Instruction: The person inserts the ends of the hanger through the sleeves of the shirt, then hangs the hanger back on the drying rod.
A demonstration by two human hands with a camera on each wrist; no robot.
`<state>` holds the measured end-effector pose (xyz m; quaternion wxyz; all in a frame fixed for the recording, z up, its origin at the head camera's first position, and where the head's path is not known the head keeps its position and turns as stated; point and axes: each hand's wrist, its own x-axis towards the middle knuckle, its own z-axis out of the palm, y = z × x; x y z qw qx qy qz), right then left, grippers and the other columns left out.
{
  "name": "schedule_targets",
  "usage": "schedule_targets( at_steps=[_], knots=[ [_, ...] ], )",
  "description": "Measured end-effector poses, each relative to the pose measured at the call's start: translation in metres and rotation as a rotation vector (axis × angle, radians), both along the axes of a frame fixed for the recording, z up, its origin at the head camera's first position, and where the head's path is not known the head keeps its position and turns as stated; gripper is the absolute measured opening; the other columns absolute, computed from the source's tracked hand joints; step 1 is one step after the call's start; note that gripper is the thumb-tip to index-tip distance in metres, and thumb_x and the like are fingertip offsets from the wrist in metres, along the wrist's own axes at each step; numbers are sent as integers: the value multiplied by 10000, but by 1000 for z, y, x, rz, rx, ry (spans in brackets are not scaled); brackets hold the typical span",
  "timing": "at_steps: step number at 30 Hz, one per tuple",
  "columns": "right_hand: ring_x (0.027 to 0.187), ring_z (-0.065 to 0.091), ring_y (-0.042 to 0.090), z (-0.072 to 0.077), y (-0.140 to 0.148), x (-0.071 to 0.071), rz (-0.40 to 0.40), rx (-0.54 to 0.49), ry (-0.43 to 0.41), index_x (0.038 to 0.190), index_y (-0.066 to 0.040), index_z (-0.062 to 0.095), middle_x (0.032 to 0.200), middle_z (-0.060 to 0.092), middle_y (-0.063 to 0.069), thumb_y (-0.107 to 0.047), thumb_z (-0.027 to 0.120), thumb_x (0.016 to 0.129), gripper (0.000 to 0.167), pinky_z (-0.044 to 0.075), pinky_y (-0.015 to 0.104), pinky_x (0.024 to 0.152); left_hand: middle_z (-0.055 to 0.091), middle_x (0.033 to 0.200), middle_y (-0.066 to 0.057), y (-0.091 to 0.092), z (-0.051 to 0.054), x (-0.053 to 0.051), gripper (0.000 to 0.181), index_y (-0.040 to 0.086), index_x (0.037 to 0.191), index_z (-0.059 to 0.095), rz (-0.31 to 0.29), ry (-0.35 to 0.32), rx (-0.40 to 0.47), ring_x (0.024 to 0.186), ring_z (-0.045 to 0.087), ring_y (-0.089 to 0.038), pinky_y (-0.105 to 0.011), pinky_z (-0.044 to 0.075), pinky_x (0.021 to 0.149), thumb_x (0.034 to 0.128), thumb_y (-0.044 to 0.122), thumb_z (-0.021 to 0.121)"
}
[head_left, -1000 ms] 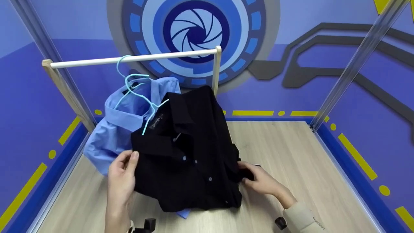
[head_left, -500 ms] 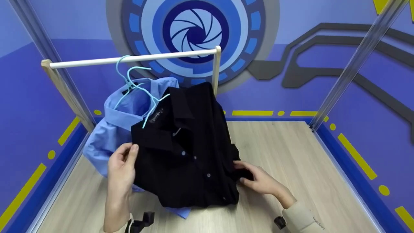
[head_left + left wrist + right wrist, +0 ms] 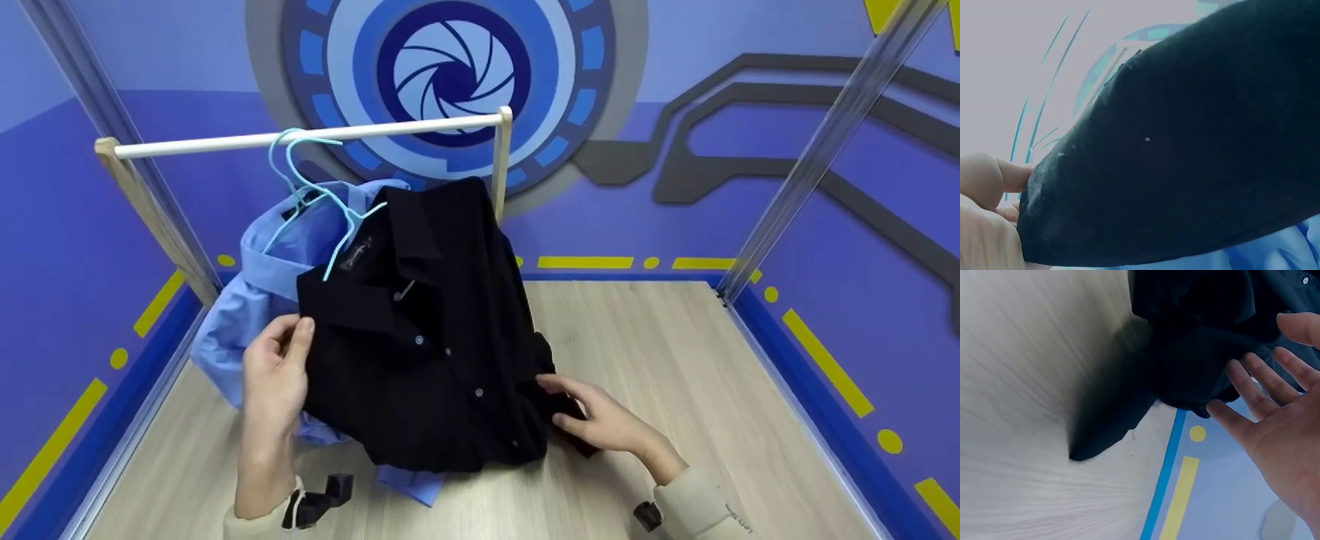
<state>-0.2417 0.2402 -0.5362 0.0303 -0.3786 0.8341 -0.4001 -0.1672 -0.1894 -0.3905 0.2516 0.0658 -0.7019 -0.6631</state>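
A black button-up shirt (image 3: 465,315) sits on a light-blue hanger (image 3: 349,212), whose hook overlaps the rail in the head view; I cannot tell whether they touch. My left hand (image 3: 276,375) pinches the shirt's left edge between thumb and fingers. In the left wrist view the black cloth (image 3: 1174,146) fills most of the picture beside the fingers. My right hand (image 3: 611,416) is at the shirt's lower right side. In the right wrist view its fingers (image 3: 1258,391) are spread and fairly straight against the cloth, with a black sleeve (image 3: 1117,413) dangling below.
A blue shirt (image 3: 262,292) hangs behind the black one on another light-blue hanger (image 3: 279,161). That hanger is hooked over the white rail (image 3: 420,127) of a wooden-legged rack (image 3: 161,225). Below lies a wood-grain tabletop (image 3: 645,337), bounded by blue printed walls (image 3: 712,225).
The black shirt and its hanger have risen toward the rail, with the left hand moving up too. The sleeve by the right hand has dropped lower, and that hand's fingers have loosened.
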Motion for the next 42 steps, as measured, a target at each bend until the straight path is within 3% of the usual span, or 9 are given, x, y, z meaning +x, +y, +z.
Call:
schedule_targets(
  at_steps=[6,20,29,33,42],
  knots=[
    [1307,543,299,0,-1,2,19,-2,-30,1505,-50,477,1469,556,75,-51,686,967,578,409,497,1080,575,886,-79,2,5,-5,233,-131,1082,641,-4,12,-11,758,519,-143,-215,446,658,1059,88,564],
    [1346,513,290,-2,-1,3,28,5,7,1481,-41,503,1476,546,113,-4,691,948,566,399,459,1105,566,905,-76,-1,11,-16,265,-110,1117,643,-20,-26,-57,764,516,-140,-218,443,663,1072,134,548],
    [1457,351,388,-6,3,2,-16,40,13,1489,-67,507,1586,386,192,-82,693,967,554,312,601,1126,578,913,-77,-3,14,-25,259,-115,1109,647,-15,-17,-103,778,521,-126,-212,445,683,1074,119,542],
    [1464,322,414,-7,6,3,-24,60,-32,1515,-79,475,1602,352,200,-123,669,996,556,306,653,1105,589,903,-84,-3,16,-28,244,-119,1092,657,-4,2,-133,774,523,-120,-208,437,691,1066,102,556],
    [1463,321,411,-9,8,2,-33,84,-59,1520,-61,462,1599,340,227,-169,663,1005,563,293,652,1114,597,886,-71,-2,16,-36,229,-126,1088,652,-24,0,-134,752,523,-104,-202,433,675,1057,85,567]
  ],
)
